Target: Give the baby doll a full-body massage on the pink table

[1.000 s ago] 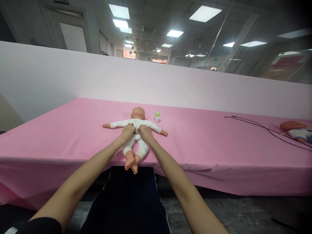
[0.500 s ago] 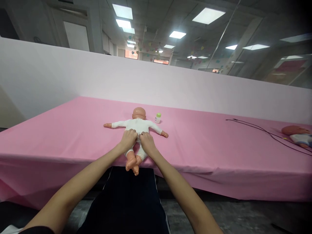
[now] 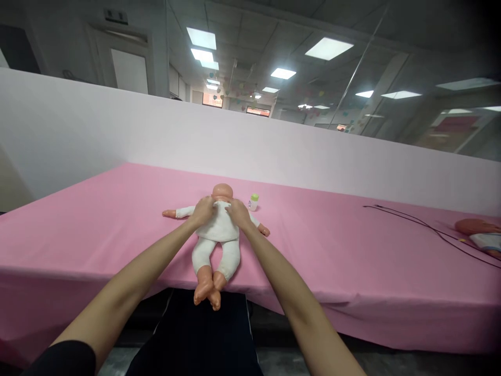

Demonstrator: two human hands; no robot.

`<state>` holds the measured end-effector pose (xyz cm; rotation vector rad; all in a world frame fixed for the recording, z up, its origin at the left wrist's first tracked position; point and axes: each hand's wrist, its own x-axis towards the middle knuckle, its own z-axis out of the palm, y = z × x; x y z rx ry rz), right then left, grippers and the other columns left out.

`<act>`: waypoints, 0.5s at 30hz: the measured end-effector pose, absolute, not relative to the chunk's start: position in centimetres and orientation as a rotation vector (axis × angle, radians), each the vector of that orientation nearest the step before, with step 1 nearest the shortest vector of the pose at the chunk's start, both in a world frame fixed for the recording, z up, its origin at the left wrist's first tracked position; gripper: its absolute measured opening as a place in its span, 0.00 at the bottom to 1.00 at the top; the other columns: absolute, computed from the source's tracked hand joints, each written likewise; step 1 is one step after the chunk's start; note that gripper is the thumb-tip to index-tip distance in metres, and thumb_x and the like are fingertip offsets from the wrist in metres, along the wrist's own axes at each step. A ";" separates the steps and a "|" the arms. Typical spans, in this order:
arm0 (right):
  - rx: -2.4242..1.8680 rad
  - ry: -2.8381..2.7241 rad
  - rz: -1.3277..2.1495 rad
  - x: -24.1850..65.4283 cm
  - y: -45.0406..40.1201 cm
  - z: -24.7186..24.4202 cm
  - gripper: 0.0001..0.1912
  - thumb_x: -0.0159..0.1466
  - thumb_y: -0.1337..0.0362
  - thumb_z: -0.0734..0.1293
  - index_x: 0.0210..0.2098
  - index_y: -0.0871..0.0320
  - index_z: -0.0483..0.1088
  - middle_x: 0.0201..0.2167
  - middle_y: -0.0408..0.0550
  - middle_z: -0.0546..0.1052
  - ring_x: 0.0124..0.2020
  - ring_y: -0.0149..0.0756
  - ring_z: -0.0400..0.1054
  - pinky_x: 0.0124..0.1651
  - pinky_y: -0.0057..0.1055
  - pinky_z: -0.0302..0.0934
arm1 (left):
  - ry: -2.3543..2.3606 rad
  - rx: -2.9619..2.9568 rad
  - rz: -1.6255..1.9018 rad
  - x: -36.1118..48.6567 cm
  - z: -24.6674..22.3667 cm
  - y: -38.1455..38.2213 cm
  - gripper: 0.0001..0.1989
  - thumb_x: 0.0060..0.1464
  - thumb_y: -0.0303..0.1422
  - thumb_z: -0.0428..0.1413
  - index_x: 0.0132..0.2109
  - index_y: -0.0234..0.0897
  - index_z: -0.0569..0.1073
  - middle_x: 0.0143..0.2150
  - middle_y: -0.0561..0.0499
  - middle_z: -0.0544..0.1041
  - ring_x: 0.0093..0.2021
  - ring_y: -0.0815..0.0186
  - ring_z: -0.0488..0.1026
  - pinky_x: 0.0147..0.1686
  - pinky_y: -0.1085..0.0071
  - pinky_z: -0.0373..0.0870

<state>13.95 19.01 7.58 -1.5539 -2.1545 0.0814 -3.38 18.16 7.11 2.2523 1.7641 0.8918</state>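
Note:
A baby doll in a white shirt and white leggings lies lengthwise before me, its back up and no face showing. Its bare head points to the far side, and its crossed feet hang over the near edge. My left hand is at the upper back by the left shoulder, fingers curled in on the shirt. Opposite it, my right hand is closed the same way near the right shoulder. The fingertips are small and partly hidden. Just beyond the doll's right arm stands a small white bottle with a green cap.
A pink cloth covers the table and drapes over its front edge. Dark thin cables lie on the right, near a second doll cut off by the frame. A white partition runs along the back, with glass above.
Both my hands have moved up the doll's back, from the waist to near the shoulders. The shirt hem and leggings are now uncovered. The view has tilted slightly upward.

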 end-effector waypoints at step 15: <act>-1.744 -2.127 -0.122 12.1 19.5 3.5 0.17 0.72 0.73 0.55 0.42 0.66 0.76 0.44 0.60 0.79 0.45 0.42 0.70 0.50 0.33 0.57 | 1.889 2.321 0.700 -1.6 4.0 20.2 0.10 0.63 0.27 0.52 0.36 0.33 0.78 0.36 0.42 0.79 0.39 0.58 0.75 0.41 0.65 0.65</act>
